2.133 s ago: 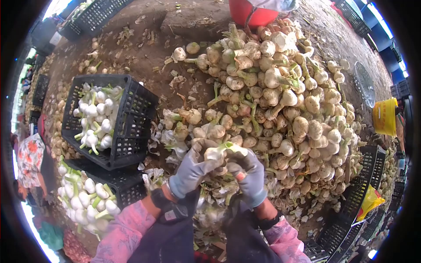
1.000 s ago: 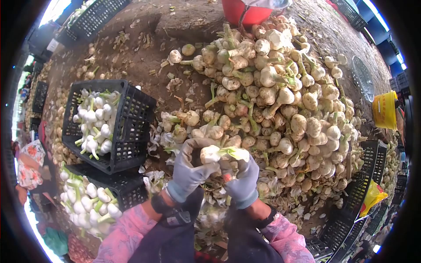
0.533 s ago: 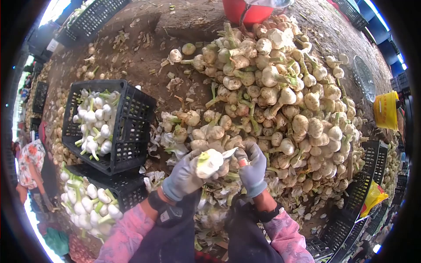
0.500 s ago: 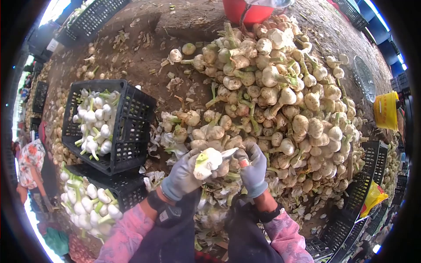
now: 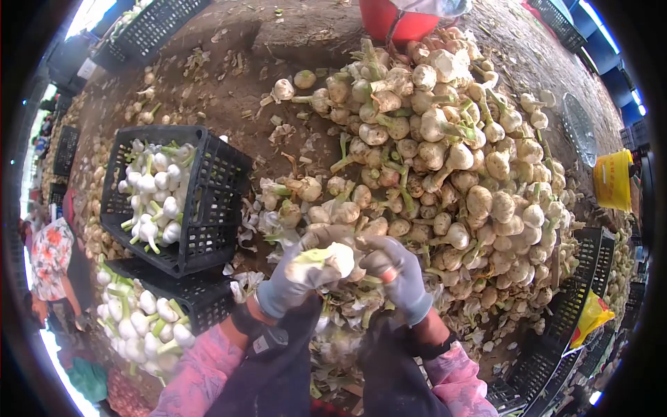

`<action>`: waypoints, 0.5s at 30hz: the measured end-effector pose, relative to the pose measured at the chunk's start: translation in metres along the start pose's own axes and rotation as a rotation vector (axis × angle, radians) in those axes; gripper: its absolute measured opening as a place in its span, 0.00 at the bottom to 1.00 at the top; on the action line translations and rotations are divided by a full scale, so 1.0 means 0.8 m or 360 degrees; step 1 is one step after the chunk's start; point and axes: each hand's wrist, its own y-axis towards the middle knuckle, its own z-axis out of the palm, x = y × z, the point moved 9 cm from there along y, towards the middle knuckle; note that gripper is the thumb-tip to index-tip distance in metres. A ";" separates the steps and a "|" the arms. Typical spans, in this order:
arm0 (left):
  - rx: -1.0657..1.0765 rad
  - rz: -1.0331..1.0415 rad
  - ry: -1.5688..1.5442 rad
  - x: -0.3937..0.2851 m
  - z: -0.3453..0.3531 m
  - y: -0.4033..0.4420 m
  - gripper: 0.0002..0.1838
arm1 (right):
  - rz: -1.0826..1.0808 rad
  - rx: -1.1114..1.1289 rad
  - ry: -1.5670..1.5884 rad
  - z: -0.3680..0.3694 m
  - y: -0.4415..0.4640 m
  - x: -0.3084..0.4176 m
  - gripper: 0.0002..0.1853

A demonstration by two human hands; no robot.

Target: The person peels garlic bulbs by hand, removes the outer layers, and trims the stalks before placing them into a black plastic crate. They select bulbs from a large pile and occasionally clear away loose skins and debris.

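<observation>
One garlic bulb (image 5: pixel 338 260) sat pinched in the gloved left hand (image 5: pixel 286 283), out past the knees (image 5: pixel 281 340) by that big garlic pile (image 5: pixel 479 181); right hand (image 5: pixel 399 278) just beside it, fingers curled, couldn't tell if gripping anything.

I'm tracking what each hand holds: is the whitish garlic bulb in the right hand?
No, the garlic bulb sits in the left hand.

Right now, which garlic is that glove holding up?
The garlic bulb with the pale green stem, gripped in the gloved left hand. Bulbs in the big pile and the tilted black crate lie unheld.
</observation>
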 end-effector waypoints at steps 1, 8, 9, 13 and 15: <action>-0.0053 0.0100 0.0176 -0.008 0.001 0.001 0.29 | -0.0085 -0.0051 -0.0085 0.002 0.002 0.012 0.21; -0.0259 0.0028 0.0587 -0.005 -0.013 0.003 0.36 | -0.0275 -0.0062 -0.0243 0.016 0.000 0.041 0.17; -0.0245 0.0006 0.0574 -0.003 -0.016 0.002 0.35 | -0.0254 -0.0073 -0.0280 0.015 -0.002 0.040 0.16; -0.0170 -0.0045 0.0638 0.010 -0.020 0.000 0.34 | -0.0336 -0.0167 -0.0583 0.013 -0.005 0.045 0.12; -0.0182 -0.0028 0.0618 0.002 -0.013 0.000 0.34 | -0.0173 -0.0284 -0.0487 0.005 -0.005 0.022 0.10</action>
